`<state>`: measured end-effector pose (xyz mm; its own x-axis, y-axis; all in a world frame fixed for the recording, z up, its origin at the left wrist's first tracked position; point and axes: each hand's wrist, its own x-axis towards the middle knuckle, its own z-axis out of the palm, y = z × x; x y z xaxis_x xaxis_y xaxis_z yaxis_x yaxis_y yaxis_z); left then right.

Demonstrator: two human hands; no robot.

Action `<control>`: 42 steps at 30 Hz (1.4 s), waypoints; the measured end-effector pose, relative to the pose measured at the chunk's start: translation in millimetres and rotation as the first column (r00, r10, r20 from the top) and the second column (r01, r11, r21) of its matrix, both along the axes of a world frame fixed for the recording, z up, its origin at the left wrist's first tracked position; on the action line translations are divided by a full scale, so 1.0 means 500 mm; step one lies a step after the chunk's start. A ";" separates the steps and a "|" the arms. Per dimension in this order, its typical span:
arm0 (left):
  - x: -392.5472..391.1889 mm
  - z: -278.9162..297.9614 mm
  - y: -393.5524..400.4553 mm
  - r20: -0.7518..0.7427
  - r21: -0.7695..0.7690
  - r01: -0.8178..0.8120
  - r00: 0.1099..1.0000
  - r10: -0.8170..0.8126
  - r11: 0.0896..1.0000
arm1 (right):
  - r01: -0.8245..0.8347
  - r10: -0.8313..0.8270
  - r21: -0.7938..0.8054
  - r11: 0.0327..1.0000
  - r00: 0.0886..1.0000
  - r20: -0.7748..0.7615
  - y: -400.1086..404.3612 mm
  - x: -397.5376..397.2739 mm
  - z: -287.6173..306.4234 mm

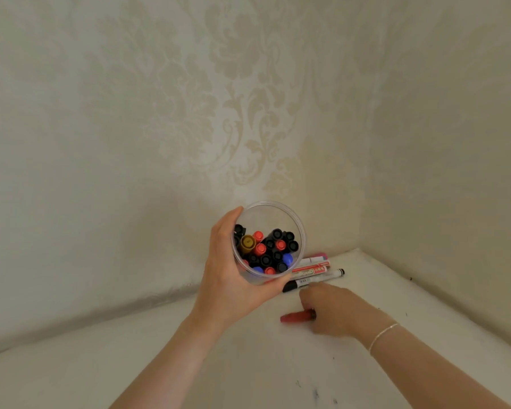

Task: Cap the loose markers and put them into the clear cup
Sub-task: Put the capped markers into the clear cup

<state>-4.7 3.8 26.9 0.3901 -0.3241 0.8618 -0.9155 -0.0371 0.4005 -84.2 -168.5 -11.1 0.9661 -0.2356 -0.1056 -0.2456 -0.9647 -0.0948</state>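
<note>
Behind everything stands the wall (160,113), pale with a leafy pattern, and it bends into a corner. Below it lies your white counter (248,364), with a few small dark marks on it near you. Your left hand (233,278) is wrapped around the clear cup (300,231) and holds it up off the counter, with its open top facing you. Inside the cup stand many capped markers (266,250), with black, red, blue and one yellow top showing. Your right hand (332,309) rests low on the counter, just right of the cup, with its fingers curled around one end of a red marker (294,317) that lies flat. A thin bracelet (381,335) goes around that wrist. Behind your right hand, close to the corner, a few loose markers (313,268) lie side by side on the counter. The nearest is a white marker (313,280) with a black cap.
</note>
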 end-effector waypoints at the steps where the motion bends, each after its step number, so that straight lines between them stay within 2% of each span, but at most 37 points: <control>1: 0.000 0.002 0.002 -0.014 -0.015 -0.004 1.000 0.004 1.000 | 0.005 -0.009 0.050 0.999 0.997 0.075 -0.012 0.006 0.001; 3: 0.003 0.007 0.006 -0.033 -0.040 -0.008 0.999 0.006 0.999 | 0.039 -0.049 0.051 0.998 0.977 0.210 -0.035 0.020 0.004; 5: 0.008 0.012 0.010 -0.042 -0.058 -0.018 0.999 0.015 0.998 | 0.103 -0.094 -0.017 0.995 0.957 0.273 -0.054 0.038 -0.001; 7: 0.011 0.018 0.012 -0.051 -0.076 -0.033 0.998 0.029 0.997 | 0.124 -0.100 -0.070 0.990 0.956 0.274 -0.062 0.053 -0.009; 11: 0.014 0.023 0.016 -0.054 -0.078 -0.032 0.998 0.028 0.996 | 0.004 0.044 -0.217 0.976 0.976 0.214 -0.065 0.072 -0.028; 16: 0.019 0.025 0.020 -0.055 -0.046 -0.025 0.998 0.022 0.999 | -0.039 0.111 -0.255 0.966 0.955 0.275 -0.065 0.090 -0.040; 21: 0.018 0.028 0.017 -0.055 -0.042 -0.017 0.998 0.015 0.999 | -0.073 0.154 -0.338 0.938 0.963 0.220 -0.066 0.111 -0.031; 30: 0.014 0.024 0.015 -0.057 -0.028 -0.008 0.998 0.006 1.000 | -0.219 0.249 -0.462 0.860 0.968 0.005 -0.057 0.129 -0.027; 32: 0.014 0.023 0.016 -0.059 -0.021 -0.012 0.998 0.010 1.000 | -0.230 0.265 -0.466 0.854 0.964 0.009 -0.057 0.128 -0.029; 34: 0.015 0.021 0.017 -0.057 -0.012 -0.014 0.998 0.013 1.000 | -0.177 0.232 -0.415 0.892 0.969 0.084 -0.058 0.124 -0.032; 36: 0.014 0.021 0.019 -0.057 -0.010 -0.012 0.998 0.012 1.000 | -0.041 0.118 -0.279 0.959 0.957 0.264 -0.064 0.117 -0.021; 37: 0.014 0.021 0.019 -0.055 -0.010 -0.006 0.998 0.006 1.000 | 0.029 0.039 -0.171 0.985 0.923 0.382 -0.067 0.113 -0.008; 39: 0.012 0.020 0.019 -0.051 -0.009 0.013 0.999 -0.013 1.000 | 0.114 -0.178 0.142 0.983 0.774 0.607 -0.068 0.104 0.036; 41: 0.010 0.017 0.019 -0.056 -0.007 0.030 0.998 -0.030 1.000 | 0.042 -0.384 0.439 0.898 0.562 0.732 -0.061 0.096 0.098; 42: 0.010 0.016 0.018 -0.060 -0.006 0.035 0.998 -0.035 0.999 | -0.034 -0.440 0.517 0.856 0.478 0.760 -0.055 0.092 0.131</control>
